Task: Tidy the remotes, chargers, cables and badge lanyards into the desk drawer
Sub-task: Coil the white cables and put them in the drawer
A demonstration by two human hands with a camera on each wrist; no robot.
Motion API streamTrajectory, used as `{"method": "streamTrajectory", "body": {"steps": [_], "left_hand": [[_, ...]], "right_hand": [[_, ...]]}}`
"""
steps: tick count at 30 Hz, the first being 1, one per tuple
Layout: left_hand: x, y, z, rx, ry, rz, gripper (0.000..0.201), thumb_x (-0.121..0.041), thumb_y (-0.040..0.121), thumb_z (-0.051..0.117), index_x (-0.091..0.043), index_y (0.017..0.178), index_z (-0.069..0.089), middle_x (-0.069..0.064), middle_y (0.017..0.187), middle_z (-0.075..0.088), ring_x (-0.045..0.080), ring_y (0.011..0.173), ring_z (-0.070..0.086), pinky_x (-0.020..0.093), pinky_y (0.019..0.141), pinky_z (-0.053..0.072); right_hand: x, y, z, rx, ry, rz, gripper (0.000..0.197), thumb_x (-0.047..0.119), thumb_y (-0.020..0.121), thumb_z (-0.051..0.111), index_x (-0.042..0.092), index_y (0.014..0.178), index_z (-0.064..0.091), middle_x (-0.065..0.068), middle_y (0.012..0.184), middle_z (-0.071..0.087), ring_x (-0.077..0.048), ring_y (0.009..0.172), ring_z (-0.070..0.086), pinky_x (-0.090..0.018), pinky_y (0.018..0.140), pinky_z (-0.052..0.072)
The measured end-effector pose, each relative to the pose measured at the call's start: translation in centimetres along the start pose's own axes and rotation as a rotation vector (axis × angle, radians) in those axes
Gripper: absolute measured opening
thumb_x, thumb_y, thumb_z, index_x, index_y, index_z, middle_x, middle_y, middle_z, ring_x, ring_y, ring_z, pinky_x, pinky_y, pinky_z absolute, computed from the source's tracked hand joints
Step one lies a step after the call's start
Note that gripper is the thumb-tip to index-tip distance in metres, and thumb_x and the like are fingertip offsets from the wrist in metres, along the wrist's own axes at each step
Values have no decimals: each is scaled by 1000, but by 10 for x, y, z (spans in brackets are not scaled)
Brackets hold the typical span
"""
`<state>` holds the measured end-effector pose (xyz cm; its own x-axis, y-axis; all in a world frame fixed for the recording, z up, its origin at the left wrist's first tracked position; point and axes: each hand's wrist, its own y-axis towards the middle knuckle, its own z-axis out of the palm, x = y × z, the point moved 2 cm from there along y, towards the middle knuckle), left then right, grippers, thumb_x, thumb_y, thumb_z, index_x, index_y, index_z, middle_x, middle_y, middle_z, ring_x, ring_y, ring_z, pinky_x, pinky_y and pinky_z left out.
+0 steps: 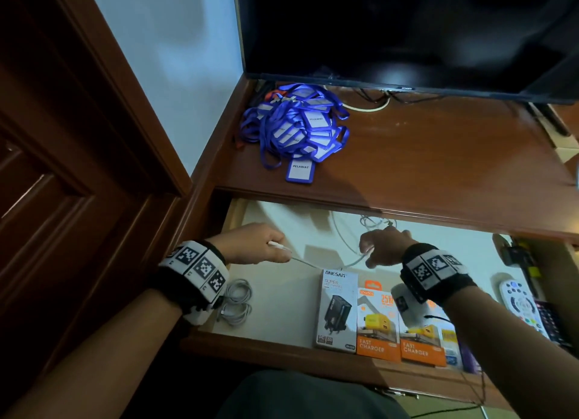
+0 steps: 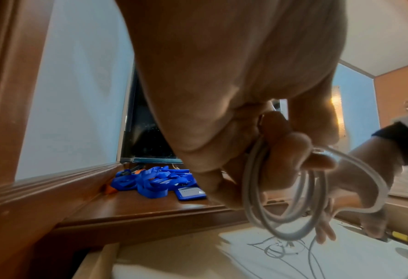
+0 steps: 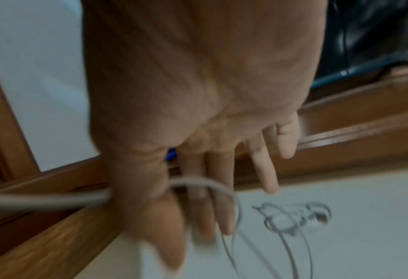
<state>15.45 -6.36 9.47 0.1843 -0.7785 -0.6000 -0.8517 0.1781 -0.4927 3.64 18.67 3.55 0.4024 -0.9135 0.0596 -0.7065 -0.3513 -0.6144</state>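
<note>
cable (image 1: 316, 262): taut, long axis left-right at mid-frame above drawer (image 1: 282, 230) | left hand (image 1: 250, 244): fingers clenched on coiled end | right hand (image 1: 383, 248): fingers loosely hooked round cable, nearer loose tail | lanyards (image 1: 294, 127): tabletop, upper centre

My head view is dim, with the lit drawer floor (image 1: 282, 230) the brightest patch; both hands throw soft shadows onto it. The television screen (image 1: 407, 27) is near black with faint grey reflections. Straight edges bow toward the corners, which darken. My left wrist view is fairly sharp, warm-toned, with a bright glare (image 2: 336, 113) at its right. My right wrist view is smeared by motion blur throughout
</note>
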Motion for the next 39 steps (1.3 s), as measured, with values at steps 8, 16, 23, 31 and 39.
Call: {"method": "streamTrajectory", "body": {"steps": [8, 16, 23, 31, 39], "left_hand": [[-24, 17, 3, -141, -295, 163, 21, -30, 89, 64, -23, 70, 63, -10, 44, 45, 4, 44, 39, 24, 52, 32], [-28, 21, -3, -369, -484, 334, 20, -25, 92, 56, -17, 75, 59, -2, 59, 56, 6, 58, 49, 22, 63, 40], [-28, 23, 3, -79, -552, 324, 26, -18, 98, 47, -2, 80, 56, 10, 61, 56, 5, 64, 62, 18, 72, 45], [-38, 20, 1, -144, -745, 285, 25, -20, 97, 48, -5, 82, 61, 16, 62, 48, 7, 45, 49, 24, 62, 40], [-44, 17, -22, -352, -1232, 421, 37, -27, 91, 45, -17, 56, 49, -4, 40, 25, 15, 39, 30, 21, 46, 33]], "right_hand": [[64, -34, -8, -31, 656, -514, 68, 27, 72, 82, 28, 130, 48, 8, 129, 55, -7, 121, 49, -27, 102, 40], [82, -50, -29, -201, 1131, -550, 14, 11, 92, 59, 1, 100, 65, -13, 86, 72, -18, 63, 59, -25, 57, 40], [78, -44, -25, -175, 1139, -467, 22, 13, 92, 55, -7, 86, 61, -9, 64, 55, -9, 47, 47, -17, 50, 37], [84, -43, -31, -342, 1061, -471, 17, 18, 84, 65, 2, 80, 59, -8, 60, 56, -17, 53, 50, -30, 53, 40], [58, -29, -38, -458, 1404, -468, 42, -4, 72, 76, 12, 63, 39, -4, 58, 38, -12, 47, 40, -20, 47, 32]]}}
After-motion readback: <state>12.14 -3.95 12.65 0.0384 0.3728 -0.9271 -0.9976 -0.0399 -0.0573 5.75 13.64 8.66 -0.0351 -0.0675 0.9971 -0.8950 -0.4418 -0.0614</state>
